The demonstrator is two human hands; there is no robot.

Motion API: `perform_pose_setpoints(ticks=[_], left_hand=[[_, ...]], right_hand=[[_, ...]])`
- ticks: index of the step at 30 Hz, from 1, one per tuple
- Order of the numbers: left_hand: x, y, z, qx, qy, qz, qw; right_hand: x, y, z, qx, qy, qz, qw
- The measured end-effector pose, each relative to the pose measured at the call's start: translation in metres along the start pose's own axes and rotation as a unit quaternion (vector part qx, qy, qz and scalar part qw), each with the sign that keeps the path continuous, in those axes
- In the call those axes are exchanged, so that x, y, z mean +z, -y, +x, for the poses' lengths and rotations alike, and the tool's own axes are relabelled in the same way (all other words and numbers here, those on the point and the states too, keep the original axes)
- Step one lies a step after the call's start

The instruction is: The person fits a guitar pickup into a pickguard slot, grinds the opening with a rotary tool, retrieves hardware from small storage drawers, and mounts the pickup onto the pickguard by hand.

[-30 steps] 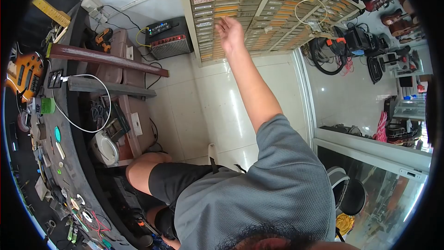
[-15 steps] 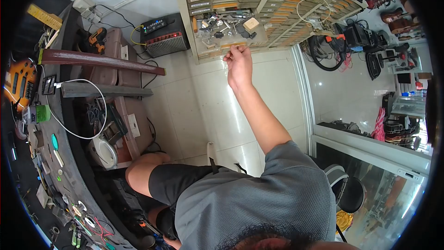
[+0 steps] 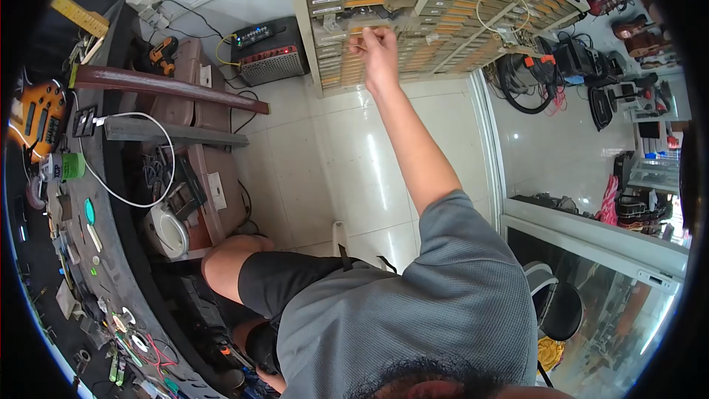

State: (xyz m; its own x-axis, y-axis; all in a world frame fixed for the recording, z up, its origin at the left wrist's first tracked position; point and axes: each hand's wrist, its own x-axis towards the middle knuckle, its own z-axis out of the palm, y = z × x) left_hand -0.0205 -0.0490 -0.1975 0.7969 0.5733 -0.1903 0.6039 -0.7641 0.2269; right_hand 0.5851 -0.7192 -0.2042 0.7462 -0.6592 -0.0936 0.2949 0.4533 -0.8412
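Observation:
My right hand [image 3: 379,55] reaches out to the drawer cabinet [image 3: 317,66], its fingers curled at the front edge of a clear-fronted drawer [image 3: 341,26]. This drawer stands partly out, and dark and metal small parts show in its back portion. My hand covers part of the drawer's front. At the bottom, beside the grey shirt, a bit of skin that looks like my left hand [image 3: 275,382] shows; its fingers are hidden.
Left runs a workbench [image 3: 122,251] littered with small tools. A maroon guitar neck blank [image 3: 170,89] and a grey bar [image 3: 173,131] jut from it. Near the cabinet stands a small amplifier [image 3: 272,52]. A glass sliding door [image 3: 591,244] is at right.
The drawer has slid into the cabinet with my right hand at its front, so most of its small tools and the wooden block are now out of sight. The view has shifted slightly.

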Motion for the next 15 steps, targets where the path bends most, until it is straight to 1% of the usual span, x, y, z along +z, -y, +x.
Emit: perform_pose_setpoints(ticks=[1, 7, 10, 14, 15], left_hand=[[-0.001, 0.001, -0.002, -0.002, 0.002, -0.001, 1.000], [-0.002, 0.006, -0.006, -0.017, -0.003, -0.006, 1.000], [-0.004, 0.006, -0.008, -0.023, 0.001, -0.004, 1.000], [-0.008, 0.011, -0.011, -0.024, 0.009, -0.002, 1.000], [-0.006, 0.023, -0.012, -0.025, 0.012, -0.001, 1.000]], right_hand=[[-0.002, -0.004, 0.001, -0.026, 0.022, -0.014, 0.999], [-0.007, -0.020, 0.003, -0.068, -0.003, -0.014, 0.998], [0.008, -0.014, 0.021, -0.066, -0.014, -0.031, 0.997], [0.018, -0.018, 0.062, -0.049, -0.002, -0.048, 0.998], [0.021, -0.018, 0.057, -0.040, -0.021, -0.047, 0.998]])
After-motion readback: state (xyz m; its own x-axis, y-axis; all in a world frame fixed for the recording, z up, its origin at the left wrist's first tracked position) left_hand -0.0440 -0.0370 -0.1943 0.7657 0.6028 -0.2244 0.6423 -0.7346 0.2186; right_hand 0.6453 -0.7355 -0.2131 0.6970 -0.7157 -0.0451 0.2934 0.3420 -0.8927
